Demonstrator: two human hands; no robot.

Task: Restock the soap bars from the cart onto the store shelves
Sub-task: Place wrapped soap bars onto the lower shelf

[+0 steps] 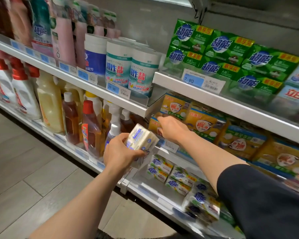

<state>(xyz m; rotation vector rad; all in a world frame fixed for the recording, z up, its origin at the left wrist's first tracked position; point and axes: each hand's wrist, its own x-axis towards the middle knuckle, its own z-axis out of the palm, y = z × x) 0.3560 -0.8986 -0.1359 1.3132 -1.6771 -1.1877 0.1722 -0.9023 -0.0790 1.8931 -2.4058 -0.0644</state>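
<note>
Soap pack [141, 139] gripped, left-hand fingers [138, 153] beneath

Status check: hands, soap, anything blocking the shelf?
Left hand grips white soap pack. Right hand reaches among yellow soap packs on middle shelf, fingers hidden. Shelf slot crowded with yellow packs.

White salt tubs [128, 66] above amber bottles [90, 125], white jugs [24, 94] left.

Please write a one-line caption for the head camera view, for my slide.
Left hand holds a white soap pack while right hand reaches among yellow soap packs on the shelf.
</note>
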